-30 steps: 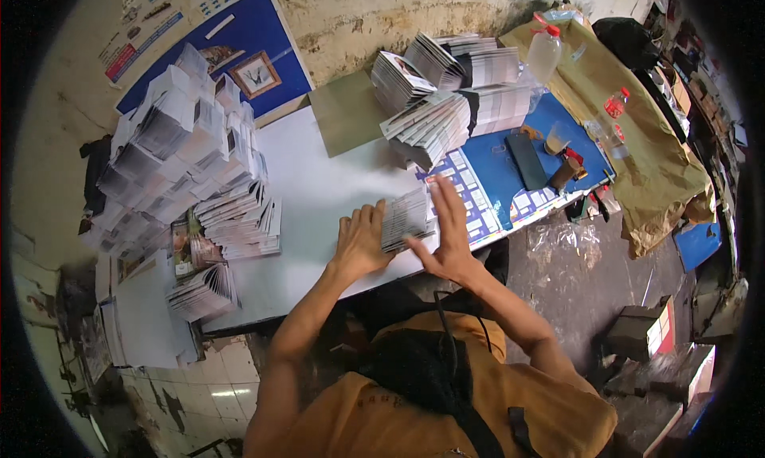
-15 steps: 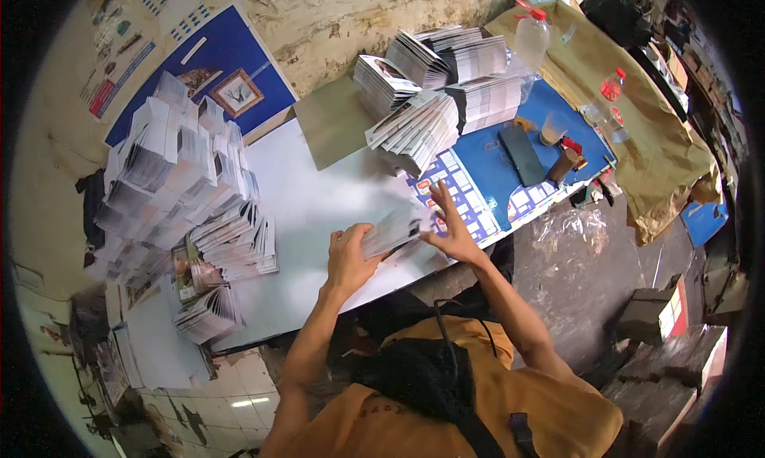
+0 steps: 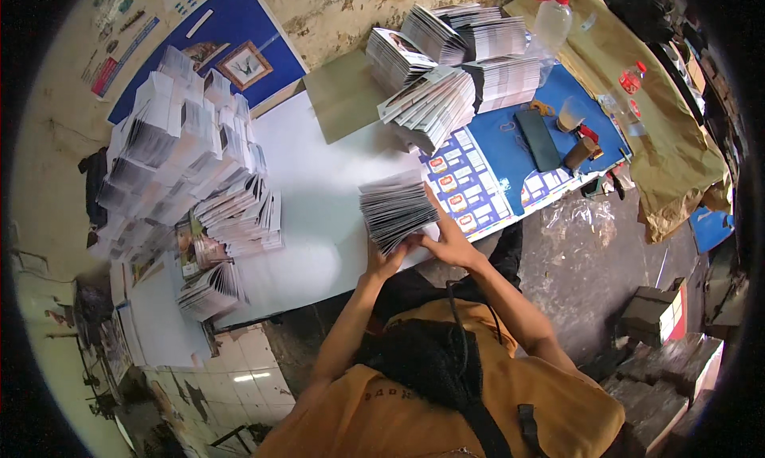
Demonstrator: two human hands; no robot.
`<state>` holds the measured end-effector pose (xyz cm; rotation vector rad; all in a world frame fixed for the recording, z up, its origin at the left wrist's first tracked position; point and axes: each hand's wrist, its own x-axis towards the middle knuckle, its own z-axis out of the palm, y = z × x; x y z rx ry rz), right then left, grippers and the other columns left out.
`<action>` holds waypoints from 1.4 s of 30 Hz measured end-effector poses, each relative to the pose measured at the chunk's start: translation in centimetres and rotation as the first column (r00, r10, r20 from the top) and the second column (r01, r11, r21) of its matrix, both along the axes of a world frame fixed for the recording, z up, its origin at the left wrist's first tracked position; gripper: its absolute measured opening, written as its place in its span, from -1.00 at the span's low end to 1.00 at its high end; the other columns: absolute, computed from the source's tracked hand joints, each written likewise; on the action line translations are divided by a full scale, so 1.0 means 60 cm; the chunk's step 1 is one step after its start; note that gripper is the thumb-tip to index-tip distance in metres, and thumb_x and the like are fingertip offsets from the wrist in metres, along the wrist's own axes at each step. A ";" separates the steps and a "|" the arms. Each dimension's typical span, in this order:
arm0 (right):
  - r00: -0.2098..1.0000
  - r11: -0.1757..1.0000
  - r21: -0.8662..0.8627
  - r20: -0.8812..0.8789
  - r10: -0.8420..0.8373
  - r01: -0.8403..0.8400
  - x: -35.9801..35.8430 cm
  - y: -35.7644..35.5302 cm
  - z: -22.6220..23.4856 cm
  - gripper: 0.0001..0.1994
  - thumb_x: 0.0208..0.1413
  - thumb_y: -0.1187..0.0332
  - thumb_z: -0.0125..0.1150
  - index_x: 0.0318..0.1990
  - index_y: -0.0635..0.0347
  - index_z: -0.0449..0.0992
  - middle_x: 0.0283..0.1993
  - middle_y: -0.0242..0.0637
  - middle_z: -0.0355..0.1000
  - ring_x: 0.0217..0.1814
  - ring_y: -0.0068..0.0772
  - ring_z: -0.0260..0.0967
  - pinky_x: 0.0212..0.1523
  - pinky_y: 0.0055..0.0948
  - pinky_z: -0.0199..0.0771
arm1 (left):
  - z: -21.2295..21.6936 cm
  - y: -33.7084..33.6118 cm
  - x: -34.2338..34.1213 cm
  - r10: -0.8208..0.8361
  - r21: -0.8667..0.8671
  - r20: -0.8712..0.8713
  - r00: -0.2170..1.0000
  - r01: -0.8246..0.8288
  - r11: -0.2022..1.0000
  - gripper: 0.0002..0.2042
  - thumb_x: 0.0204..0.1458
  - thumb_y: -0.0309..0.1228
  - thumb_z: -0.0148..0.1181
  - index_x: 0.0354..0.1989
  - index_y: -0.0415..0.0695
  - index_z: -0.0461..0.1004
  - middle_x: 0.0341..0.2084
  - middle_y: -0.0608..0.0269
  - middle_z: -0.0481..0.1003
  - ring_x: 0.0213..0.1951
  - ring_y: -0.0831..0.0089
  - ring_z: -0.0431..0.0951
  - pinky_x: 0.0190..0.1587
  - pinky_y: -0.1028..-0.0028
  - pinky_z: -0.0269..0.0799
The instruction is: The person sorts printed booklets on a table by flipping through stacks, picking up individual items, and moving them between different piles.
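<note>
Between my two hands stands a thick stack of folded booklets (image 3: 395, 209), its many dark-edged layers facing up. My left hand (image 3: 385, 259) grips its near left side low down, with most of the fingers hidden by the paper. My right hand (image 3: 451, 243) closes around its near right corner, the fingers running up along the right side. The stack is over the white tabletop (image 3: 319, 219), near its front edge; whether it touches the top I cannot tell.
A tall pile of booklet bundles (image 3: 171, 155) rises at the left. More booklet bundles (image 3: 434, 103) stand at the back, beside a plastic bottle (image 3: 551, 19). A phone (image 3: 537, 141) and a cup (image 3: 570, 115) lie on the blue sheet at the right.
My right hand, apart with spread fingers before, has closed on the stack. My left hand has moved nearer to me and right, and the blurred, tilted stack now shows its layered edges upward.
</note>
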<state>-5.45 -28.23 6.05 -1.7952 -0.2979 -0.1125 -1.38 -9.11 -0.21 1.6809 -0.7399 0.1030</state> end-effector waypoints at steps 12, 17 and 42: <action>0.902 0.541 -0.769 0.429 0.041 0.341 -0.027 0.038 0.193 -0.06 0.05 -0.21 0.14 0.44 0.23 0.01 0.52 -0.15 -0.04 0.58 -0.17 -0.17 0.50 0.01 -0.35 | 0.051 -0.030 0.009 0.060 -0.096 -0.172 0.983 -0.077 0.992 -0.28 -0.04 -0.38 0.38 0.27 -0.24 0.12 0.18 -0.01 0.28 0.11 0.09 0.40 0.14 0.18 0.36; 0.903 0.693 -0.676 0.421 0.084 0.251 -0.001 0.072 0.252 0.06 0.03 -0.40 0.04 0.46 0.27 -0.06 0.52 -0.08 -0.07 0.58 -0.12 -0.17 0.50 0.06 -0.34 | -0.009 -0.008 0.035 0.121 -0.031 -0.114 0.986 -0.125 0.992 -0.32 -0.06 -0.40 0.39 0.22 -0.25 0.16 0.13 -0.01 0.32 0.09 0.09 0.42 0.11 0.19 0.37; 0.986 0.703 -0.709 0.151 0.077 0.054 -0.047 -0.021 0.075 0.11 -0.08 -0.05 0.43 0.45 0.37 -0.14 0.51 0.17 -0.18 0.59 0.03 -0.27 0.50 0.03 -0.28 | 0.216 0.012 0.038 -0.021 0.813 0.281 0.960 -0.226 0.536 -0.37 -0.37 -0.37 0.48 -0.03 -0.22 0.37 -0.14 -0.01 0.43 -0.03 0.08 0.42 0.02 0.18 0.29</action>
